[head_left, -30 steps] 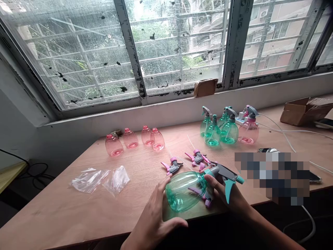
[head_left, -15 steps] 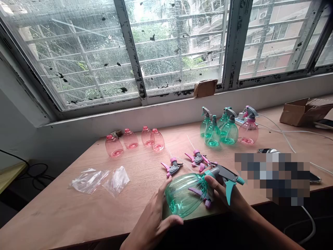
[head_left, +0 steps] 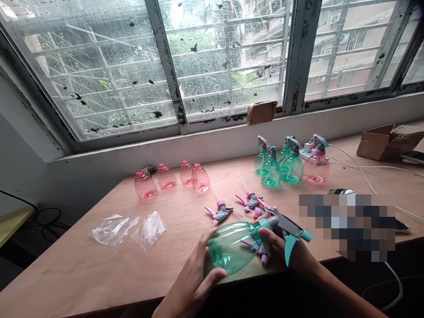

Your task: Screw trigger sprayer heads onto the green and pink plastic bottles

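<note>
Since a second ago we have tipped the green bottle point(head_left: 232, 245) a little, its round bottom swinging down toward us while the trigger head point(head_left: 287, 229) has slid slightly lower. Our left hand point(head_left: 192, 282) cups the bottle's base, fingers curled around it from behind and below, and our right hand point(head_left: 281, 254) wraps the neck just under the trigger head, so both hands hold it clear of the tabletop point(head_left: 99, 269) near the front edge. Held at both ends like this, the bottle can be steadied at one end while the other end is turned. Its long axis lies nearly level, running left to right, base to our left, nozzle pointing right and slightly away. Loose pink trigger heads point(head_left: 220, 211) lie just beyond, with pink bottles point(head_left: 165, 176) and finished green bottles point(head_left: 274, 165) further back.
</note>
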Demonstrator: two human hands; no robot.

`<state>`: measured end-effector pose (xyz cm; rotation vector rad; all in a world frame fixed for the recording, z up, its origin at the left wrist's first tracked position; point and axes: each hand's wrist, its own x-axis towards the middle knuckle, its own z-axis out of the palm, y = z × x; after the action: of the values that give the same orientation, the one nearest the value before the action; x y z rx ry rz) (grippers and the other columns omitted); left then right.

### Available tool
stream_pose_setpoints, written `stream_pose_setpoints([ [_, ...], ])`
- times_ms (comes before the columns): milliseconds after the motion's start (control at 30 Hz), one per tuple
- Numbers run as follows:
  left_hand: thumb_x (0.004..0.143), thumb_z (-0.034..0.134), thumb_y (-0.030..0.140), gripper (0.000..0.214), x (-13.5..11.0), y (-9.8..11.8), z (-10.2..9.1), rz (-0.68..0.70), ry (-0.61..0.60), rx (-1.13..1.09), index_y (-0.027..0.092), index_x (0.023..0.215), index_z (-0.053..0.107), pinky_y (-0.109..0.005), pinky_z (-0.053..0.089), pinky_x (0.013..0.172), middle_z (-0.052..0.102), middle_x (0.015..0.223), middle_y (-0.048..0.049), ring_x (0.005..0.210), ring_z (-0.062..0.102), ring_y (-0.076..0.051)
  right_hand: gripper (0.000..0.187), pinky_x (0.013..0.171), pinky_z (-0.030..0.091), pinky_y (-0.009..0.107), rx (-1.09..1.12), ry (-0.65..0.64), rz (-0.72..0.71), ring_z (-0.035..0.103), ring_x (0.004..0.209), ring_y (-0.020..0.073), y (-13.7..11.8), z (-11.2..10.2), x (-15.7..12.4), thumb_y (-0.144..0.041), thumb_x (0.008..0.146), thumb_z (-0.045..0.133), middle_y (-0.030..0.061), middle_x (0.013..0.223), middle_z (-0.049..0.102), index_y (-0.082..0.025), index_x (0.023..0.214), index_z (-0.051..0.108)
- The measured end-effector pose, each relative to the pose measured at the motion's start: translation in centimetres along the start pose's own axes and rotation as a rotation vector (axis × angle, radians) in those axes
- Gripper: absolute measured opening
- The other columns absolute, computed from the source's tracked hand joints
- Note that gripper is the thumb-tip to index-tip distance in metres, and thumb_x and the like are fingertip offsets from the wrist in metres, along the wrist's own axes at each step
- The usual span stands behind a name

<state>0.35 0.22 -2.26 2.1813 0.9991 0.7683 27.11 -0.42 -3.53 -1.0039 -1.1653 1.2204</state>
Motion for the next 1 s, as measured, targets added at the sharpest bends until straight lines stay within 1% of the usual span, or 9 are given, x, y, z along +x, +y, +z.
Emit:
stream_pose_setpoints([
  [100,0.081,0.085,0.041,0.102,0.3,0.2,0.2,-0.015,-0.027,0.035,0.037,0.158,0.019,-0.052,0.037,0.122,0.041,0.162,-0.0106,0.147,0.042,-0.036,0.064,0.042,0.051,0.030,-0.002,-0.001,0.003,0.055,0.039,0.0147,-0.3,0.0,0.0,-0.080,0.071,0.073,-0.0033,0.046,0.052,-0.021,0.056,0.052],
  [200,0.079,0.087,0.035,0.102,0.5,0.4,0.2,-0.031,-0.013,0.041,0.035,0.158,0.023,-0.052,0.034,0.123,0.041,0.160,-0.0120,0.148,0.039,-0.036,0.067,0.042,0.050,0.030,-0.030,-0.005,-0.004,0.056,0.039,0.0157,-0.6,0.1,0.0,-0.083,0.071,0.070,-0.0026,0.045,0.051,-0.021,0.052,0.050],
  [333,0.073,0.090,0.044,0.099,0.5,0.4,0.0,-0.069,0.004,0.050,0.031,0.155,0.036,-0.057,0.032,0.123,0.041,0.157,-0.0137,0.149,0.036,-0.041,0.067,0.042,0.049,0.030,-0.046,-0.003,-0.029,0.054,0.040,0.0155,-1.0,0.2,0.0,-0.083,0.072,0.069,-0.0023,0.045,0.051,-0.022,0.053,0.051],
  [500,0.087,0.076,0.052,0.092,0.2,0.3,-0.1,-0.093,-0.014,-0.093,0.033,0.159,0.022,-0.053,0.037,0.121,0.041,0.162,-0.0130,0.145,0.045,-0.037,0.061,0.042,0.049,0.030,-0.012,-0.006,-0.031,0.056,0.040,0.0162,-1.0,0.1,-0.2,-0.077,0.077,0.070,-0.0030,0.046,0.051,-0.022,0.056,0.051],
  [633,0.096,0.061,0.058,0.069,0.1,0.5,-0.3,-0.115,-0.045,-0.146,0.035,0.154,0.032,-0.051,0.040,0.119,0.052,0.155,-0.0091,0.143,0.048,-0.035,0.058,0.044,0.049,0.028,-0.001,-0.025,-0.048,0.058,0.042,0.0154,-0.8,0.0,-0.2,-0.070,0.083,0.070,-0.0030,0.047,0.052,-0.022,0.058,0.050],
  [700,0.097,0.057,0.060,0.067,0.2,0.7,-0.4,-0.115,-0.049,-0.142,0.035,0.154,0.033,-0.051,0.041,0.118,0.053,0.154,-0.0091,0.143,0.049,-0.035,0.057,0.045,0.049,0.028,0.006,-0.017,-0.048,0.057,0.042,0.0153,-0.7,0.0,-0.2,-0.069,0.084,0.070,-0.0033,0.048,0.051,-0.022,0.059,0.050],
  [767,0.092,0.065,0.060,0.076,0.4,1.0,-0.5,-0.092,-0.052,-0.101,0.034,0.156,0.034,-0.052,0.037,0.121,0.048,0.158,-0.0099,0.146,0.044,-0.037,0.056,0.044,0.049,0.028,0.002,-0.008,-0.054,0.057,0.041,0.0155,-0.7,0.0,-0.2,-0.068,0.084,0.070,-0.0034,0.048,0.051,-0.022,0.060,0.050],
  [900,0.070,0.091,0.051,0.106,0.6,1.3,-0.3,-0.072,-0.063,0.006,0.032,0.157,0.034,-0.055,0.027,0.126,0.039,0.163,-0.0118,0.152,0.032,-0.039,0.055,0.044,0.050,0.029,-0.012,-0.018,-0.070,0.059,0.041,0.0166,-0.6,-0.1,-0.2,-0.067,0.085,0.069,-0.0028,0.050,0.053,-0.022,0.061,0.051],
  [1000,0.071,0.091,0.047,0.110,0.5,1.1,0.0,-0.120,-0.006,0.018,0.031,0.160,0.027,-0.058,0.025,0.126,0.033,0.165,-0.0139,0.155,0.024,-0.041,0.053,0.045,0.050,0.029,0.008,-0.025,-0.060,0.059,0.042,0.0163,-0.5,-0.1,-0.2,-0.066,0.086,0.070,-0.0033,0.050,0.053,-0.021,0.063,0.051],
])
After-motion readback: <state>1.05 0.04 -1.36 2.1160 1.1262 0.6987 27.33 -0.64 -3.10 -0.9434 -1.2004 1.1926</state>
